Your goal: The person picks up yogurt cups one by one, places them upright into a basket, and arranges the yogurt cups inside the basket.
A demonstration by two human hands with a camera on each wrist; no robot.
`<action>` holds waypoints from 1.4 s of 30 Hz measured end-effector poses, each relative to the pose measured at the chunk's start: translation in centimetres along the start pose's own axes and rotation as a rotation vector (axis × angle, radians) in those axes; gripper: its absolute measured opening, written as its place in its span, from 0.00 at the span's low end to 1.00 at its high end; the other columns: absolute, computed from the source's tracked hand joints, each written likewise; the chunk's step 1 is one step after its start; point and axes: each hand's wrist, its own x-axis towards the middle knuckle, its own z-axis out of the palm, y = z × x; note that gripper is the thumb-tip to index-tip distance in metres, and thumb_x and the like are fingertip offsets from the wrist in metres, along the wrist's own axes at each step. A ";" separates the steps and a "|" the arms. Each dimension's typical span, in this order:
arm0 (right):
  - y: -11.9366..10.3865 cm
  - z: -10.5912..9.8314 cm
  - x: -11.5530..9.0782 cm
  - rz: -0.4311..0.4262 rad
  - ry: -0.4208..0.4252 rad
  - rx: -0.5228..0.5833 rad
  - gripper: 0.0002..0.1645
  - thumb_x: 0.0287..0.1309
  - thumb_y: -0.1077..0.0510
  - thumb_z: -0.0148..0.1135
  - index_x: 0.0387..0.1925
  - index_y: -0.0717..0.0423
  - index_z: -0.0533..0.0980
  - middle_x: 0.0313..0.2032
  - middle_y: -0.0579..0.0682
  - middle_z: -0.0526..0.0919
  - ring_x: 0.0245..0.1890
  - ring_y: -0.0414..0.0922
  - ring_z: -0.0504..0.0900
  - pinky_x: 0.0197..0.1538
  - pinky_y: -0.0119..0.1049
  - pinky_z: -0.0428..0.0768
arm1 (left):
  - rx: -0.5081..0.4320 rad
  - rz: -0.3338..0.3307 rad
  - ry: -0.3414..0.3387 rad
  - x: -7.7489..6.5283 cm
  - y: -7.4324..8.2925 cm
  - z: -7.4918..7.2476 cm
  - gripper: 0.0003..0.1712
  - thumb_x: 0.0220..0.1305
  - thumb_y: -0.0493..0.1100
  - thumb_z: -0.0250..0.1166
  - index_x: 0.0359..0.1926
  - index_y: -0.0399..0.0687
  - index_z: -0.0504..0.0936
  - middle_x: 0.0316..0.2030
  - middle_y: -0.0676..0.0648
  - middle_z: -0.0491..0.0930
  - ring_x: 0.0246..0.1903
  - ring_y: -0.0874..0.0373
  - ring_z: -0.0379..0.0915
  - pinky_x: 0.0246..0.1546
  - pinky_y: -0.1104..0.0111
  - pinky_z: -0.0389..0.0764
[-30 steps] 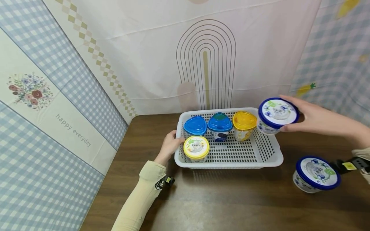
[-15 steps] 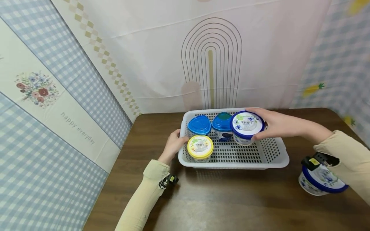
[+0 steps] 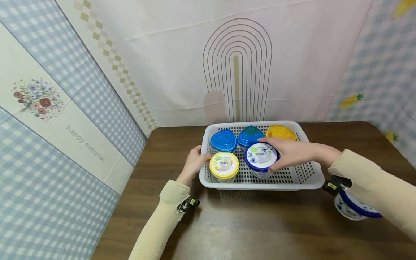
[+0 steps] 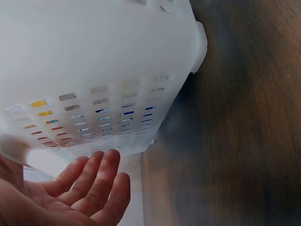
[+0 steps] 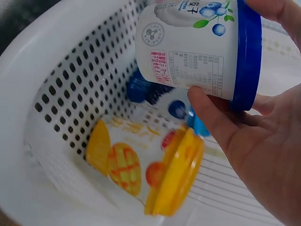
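Note:
My right hand (image 3: pixel 289 152) grips a yogurt tub with a dark blue lid (image 3: pixel 261 156) over the front half of the white plastic basket (image 3: pixel 260 186). In the right wrist view this yogurt tub (image 5: pixel 188 52) is off the basket floor, fingers and thumb round its sides. My left hand (image 3: pixel 192 162) holds the basket's left end, thumb over the rim; in the left wrist view its fingers (image 4: pixel 96 186) lie along the outer wall. Beside the held tub sits a yellow-lidded tub (image 3: pixel 224 164). Behind stand two blue-lidded cups (image 3: pixel 223 140) and a yellow-lidded mango cup (image 5: pixel 136 165).
Another dark-blue-lidded tub (image 3: pixel 349 209) stands on the wooden table (image 3: pixel 253 227), right of the basket, partly hidden under my right forearm. A patterned cloth (image 3: pixel 162 65) hangs behind the table.
My right hand has carried the dark-blue-lidded tub left, over the mango cup, then toward the front of the basket beside the yellow-lidded tub. My left hand stays on the basket's left end.

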 end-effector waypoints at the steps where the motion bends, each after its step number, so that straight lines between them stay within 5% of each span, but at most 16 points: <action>1: 0.0 0.2 0.2 0.004 -0.014 0.001 0.62 0.49 0.39 0.76 0.75 0.62 0.56 0.69 0.64 0.66 0.64 0.60 0.67 0.65 0.64 0.67 | 0.001 0.000 0.000 0.0 0.0 0.0 0.22 0.63 0.40 0.64 0.57 0.37 0.76 0.47 0.37 0.82 0.41 0.46 0.82 0.44 0.50 0.85; 14: 0.3 2.4 2.3 0.046 -0.150 0.014 0.64 0.51 0.40 0.75 0.77 0.63 0.50 0.72 0.70 0.57 0.68 0.62 0.62 0.68 0.65 0.62 | 0.006 0.017 0.006 -0.3 0.1 0.0 0.22 0.62 0.40 0.63 0.57 0.37 0.77 0.46 0.37 0.82 0.40 0.47 0.81 0.44 0.51 0.85; 35: 1.7 3.3 2.7 0.108 -0.200 0.135 0.65 0.53 0.43 0.74 0.78 0.61 0.45 0.72 0.70 0.57 0.66 0.62 0.64 0.68 0.65 0.62 | 0.012 0.012 0.006 -0.3 0.1 0.0 0.23 0.62 0.39 0.63 0.58 0.37 0.76 0.46 0.37 0.83 0.40 0.48 0.82 0.42 0.53 0.85; 42: 1.0 4.0 2.4 0.146 -0.179 0.157 0.67 0.51 0.43 0.75 0.76 0.65 0.44 0.68 0.67 0.64 0.61 0.58 0.69 0.66 0.62 0.67 | 0.018 0.018 -0.011 -0.7 -0.1 -0.5 0.23 0.62 0.40 0.63 0.58 0.37 0.76 0.46 0.37 0.82 0.40 0.47 0.82 0.42 0.53 0.85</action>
